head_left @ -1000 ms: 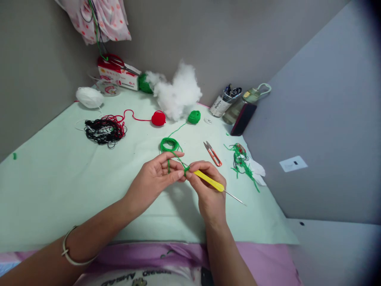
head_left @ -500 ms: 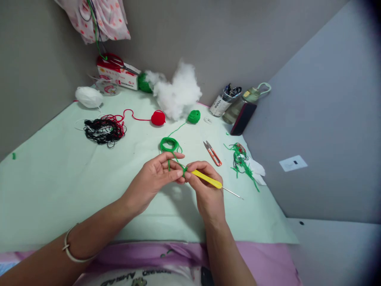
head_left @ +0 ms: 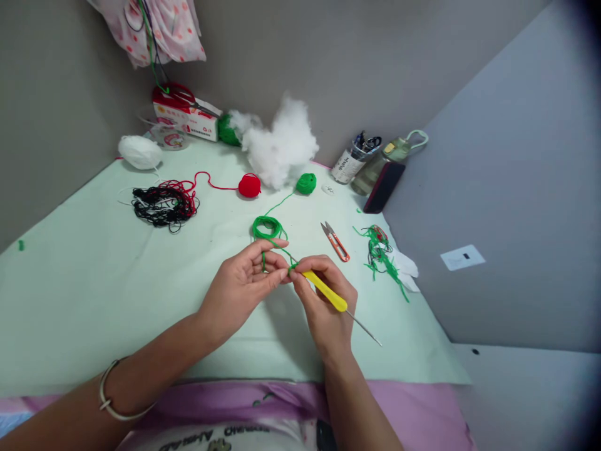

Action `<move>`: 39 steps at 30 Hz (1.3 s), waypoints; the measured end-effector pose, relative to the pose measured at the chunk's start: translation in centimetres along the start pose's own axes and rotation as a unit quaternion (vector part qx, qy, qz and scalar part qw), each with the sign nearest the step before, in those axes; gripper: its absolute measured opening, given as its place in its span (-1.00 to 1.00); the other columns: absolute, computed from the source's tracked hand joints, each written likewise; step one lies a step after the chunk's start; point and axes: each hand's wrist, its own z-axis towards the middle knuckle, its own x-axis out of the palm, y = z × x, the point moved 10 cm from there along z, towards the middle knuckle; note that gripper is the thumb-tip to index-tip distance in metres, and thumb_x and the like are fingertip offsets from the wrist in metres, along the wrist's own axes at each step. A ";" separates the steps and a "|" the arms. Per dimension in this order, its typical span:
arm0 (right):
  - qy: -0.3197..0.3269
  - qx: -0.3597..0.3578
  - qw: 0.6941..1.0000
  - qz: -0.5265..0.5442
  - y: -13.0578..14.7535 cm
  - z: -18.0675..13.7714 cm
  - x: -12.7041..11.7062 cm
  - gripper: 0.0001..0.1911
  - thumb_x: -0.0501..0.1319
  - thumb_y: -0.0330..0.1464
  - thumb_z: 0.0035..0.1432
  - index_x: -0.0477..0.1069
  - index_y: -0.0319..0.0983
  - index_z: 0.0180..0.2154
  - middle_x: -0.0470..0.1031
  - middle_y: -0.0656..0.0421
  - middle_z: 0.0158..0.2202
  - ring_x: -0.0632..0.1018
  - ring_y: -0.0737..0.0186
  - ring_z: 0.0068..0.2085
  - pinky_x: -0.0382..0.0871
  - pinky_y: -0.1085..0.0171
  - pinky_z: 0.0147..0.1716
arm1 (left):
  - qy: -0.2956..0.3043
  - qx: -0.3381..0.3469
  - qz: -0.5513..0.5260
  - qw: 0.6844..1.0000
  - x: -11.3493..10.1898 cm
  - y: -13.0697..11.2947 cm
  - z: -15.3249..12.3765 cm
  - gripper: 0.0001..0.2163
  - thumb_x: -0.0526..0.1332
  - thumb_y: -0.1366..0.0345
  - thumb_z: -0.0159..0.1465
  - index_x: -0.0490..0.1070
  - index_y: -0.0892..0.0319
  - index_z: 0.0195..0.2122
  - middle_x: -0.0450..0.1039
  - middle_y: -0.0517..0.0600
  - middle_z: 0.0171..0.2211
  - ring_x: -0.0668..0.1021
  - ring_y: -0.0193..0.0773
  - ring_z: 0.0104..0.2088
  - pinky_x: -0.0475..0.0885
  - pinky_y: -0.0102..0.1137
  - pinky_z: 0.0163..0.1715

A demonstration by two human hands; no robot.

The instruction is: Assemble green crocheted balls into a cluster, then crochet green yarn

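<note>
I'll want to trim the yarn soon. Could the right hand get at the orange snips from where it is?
Probably yes: the orange snips lie on bare mat just beyond the right hand, with nothing between, though that hand holds the yellow crochet hook.

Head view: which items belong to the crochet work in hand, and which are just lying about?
In hand:
left hand pinching green yarn
right hand holding yellow crochet hook
green yarn ball feeding the strand

Lying about:
red yarn ball
black yarn tangle
white stuffing
orange snips
green scraps
</note>
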 end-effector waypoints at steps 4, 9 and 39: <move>0.005 -0.041 0.999 -0.035 0.8 -0.3 0.0 -0.91 0.31 -0.44 0.20 0.49 -0.12 -0.32 0.48 0.20 -0.32 0.51 0.26 -0.29 0.38 0.25 -0.28 | -0.001 0.001 0.008 1.000 -0.1 0.1 -0.1 -0.69 0.36 0.27 0.21 0.41 0.14 -0.03 0.50 -0.11 -0.30 0.59 -0.31 -0.25 0.52 -0.35 -0.07; 0.013 0.034 0.999 0.008 -0.6 -0.1 0.1 -0.93 0.35 -0.41 0.13 0.49 -0.15 -0.36 0.51 0.21 -0.37 0.51 0.27 -0.35 0.37 0.28 -0.34 | -0.004 -0.009 0.036 0.999 -0.3 0.0 0.1 -0.70 0.32 0.33 0.19 0.41 0.14 -0.04 0.45 -0.10 -0.33 0.55 -0.33 -0.29 0.51 -0.38 -0.15; 0.088 0.165 0.936 0.297 -3.0 0.3 2.1 -0.83 0.47 -0.43 -0.06 0.49 -0.19 -0.46 0.45 0.29 -0.45 0.40 0.40 -0.45 0.26 0.36 -0.40 | 0.096 -0.010 0.031 0.995 0.0 -0.3 0.3 -0.69 0.35 0.20 0.27 0.48 0.08 0.04 0.42 -0.12 -0.35 0.52 -0.32 -0.28 0.40 -0.40 -0.15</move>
